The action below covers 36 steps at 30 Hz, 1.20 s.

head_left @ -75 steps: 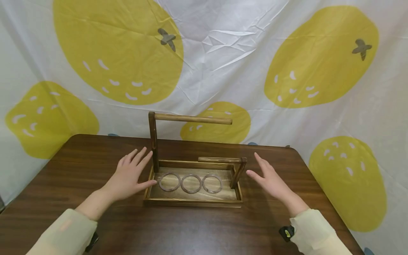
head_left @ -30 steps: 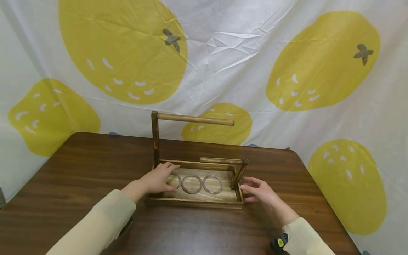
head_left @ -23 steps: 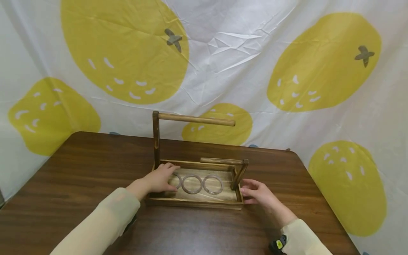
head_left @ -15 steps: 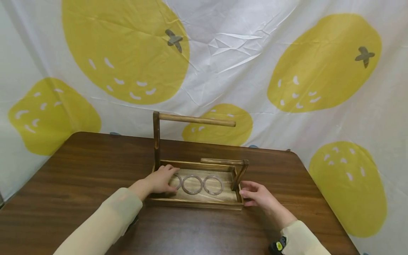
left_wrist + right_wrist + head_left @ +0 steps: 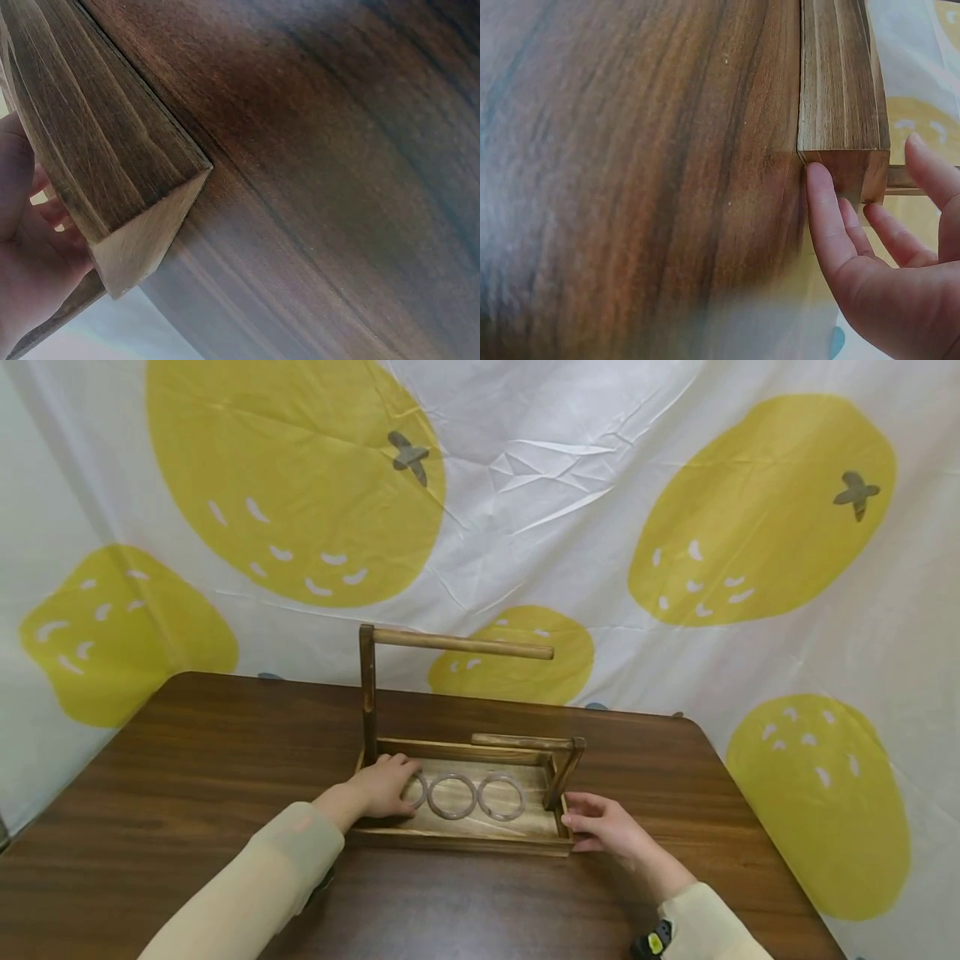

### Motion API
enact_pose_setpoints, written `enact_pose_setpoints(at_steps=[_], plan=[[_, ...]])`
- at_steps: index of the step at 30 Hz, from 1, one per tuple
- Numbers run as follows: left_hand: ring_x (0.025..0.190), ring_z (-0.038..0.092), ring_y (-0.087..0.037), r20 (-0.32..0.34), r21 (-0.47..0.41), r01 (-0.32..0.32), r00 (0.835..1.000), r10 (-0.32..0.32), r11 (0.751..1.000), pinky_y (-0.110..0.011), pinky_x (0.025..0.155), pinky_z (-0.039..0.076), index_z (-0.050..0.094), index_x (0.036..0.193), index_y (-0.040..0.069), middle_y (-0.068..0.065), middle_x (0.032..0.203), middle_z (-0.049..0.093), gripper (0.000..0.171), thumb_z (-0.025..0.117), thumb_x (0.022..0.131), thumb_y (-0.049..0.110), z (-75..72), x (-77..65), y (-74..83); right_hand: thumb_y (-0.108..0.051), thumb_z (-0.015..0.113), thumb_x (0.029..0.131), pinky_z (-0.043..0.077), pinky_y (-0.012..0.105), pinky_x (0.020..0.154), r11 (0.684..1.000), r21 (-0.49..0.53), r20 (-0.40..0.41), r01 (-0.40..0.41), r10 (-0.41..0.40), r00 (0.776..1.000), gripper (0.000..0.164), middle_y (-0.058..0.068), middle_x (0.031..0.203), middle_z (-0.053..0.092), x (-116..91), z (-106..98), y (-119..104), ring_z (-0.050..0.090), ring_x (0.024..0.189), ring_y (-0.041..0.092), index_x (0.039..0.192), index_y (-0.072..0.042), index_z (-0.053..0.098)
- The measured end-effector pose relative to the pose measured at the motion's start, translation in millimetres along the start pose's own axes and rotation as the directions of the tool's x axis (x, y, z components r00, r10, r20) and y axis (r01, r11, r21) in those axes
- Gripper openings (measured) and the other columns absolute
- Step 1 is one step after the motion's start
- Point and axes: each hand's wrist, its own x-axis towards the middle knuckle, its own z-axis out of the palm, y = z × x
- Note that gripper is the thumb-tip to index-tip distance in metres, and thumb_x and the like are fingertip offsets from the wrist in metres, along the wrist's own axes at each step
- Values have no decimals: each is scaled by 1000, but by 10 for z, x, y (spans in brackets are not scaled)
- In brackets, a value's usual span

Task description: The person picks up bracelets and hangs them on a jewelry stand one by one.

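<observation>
A wooden stand [image 5: 465, 842] in the head view has a shallow tray base and two horizontal bars on posts. Three clear, greyish bangles lie in a row in its tray: the left bangle [image 5: 420, 791], the middle bangle [image 5: 452, 817] and the right bangle [image 5: 501, 817]. My left hand [image 5: 382, 787] reaches over the tray's left end, fingers curled at the left bangle's far side and thumb at its near side, hiding much of it. At the tray's right end, my right hand [image 5: 611, 827] touches the end wall with its fingers, the thumb standing apart [image 5: 922, 169] in the right wrist view.
The taller post [image 5: 367, 693] rises at the tray's back left, its long bar [image 5: 465, 643] pointing right. A shorter post [image 5: 564, 772] on the right carries a lower bar [image 5: 517, 741] pointing left. Beneath is a brown table [image 5: 225, 752]; a lemon-printed curtain [image 5: 525, 527] hangs behind.
Both hands have come inward from either side of the stand. The left fingers have drawn in around the left bangle; the right fingers have come against the tray's end. The bangles stay in place.
</observation>
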Motion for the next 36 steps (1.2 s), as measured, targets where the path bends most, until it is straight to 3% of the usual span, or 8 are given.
enact_pose_setpoints(at_steps=[17,21,28,36], plan=[[106,46,-33,22,6,43,999,-43,999,-45,86,47,57,123,6,-17,119,51,57,75,71,23,-55,36,53,-4,57,91,55,29,67,1000,12,22,20,-21,1000,60,17,113,52,32,0,50,56,82,9,140,13,27],[102,46,-31,-27,-26,38,999,-39,999,-43,86,46,56,122,5,-14,114,52,59,75,69,24,-68,39,57,-3,57,90,55,29,67,999,21,19,26,-27,999,60,15,111,53,27,-3,46,57,82,9,139,14,26],[115,47,-37,-132,-98,-5,991,-8,995,-47,96,44,56,123,5,-16,120,53,59,73,71,27,-102,20,42,-3,57,90,55,28,67,999,26,19,34,-35,999,60,14,109,53,14,0,40,57,82,9,138,15,26],[107,50,-34,-204,-188,-31,979,-8,982,-48,91,46,56,122,5,-15,114,54,59,72,70,25,-136,11,4,-3,57,90,55,29,68,999,19,23,35,-35,999,60,14,109,53,12,4,24,57,83,9,139,15,26]])
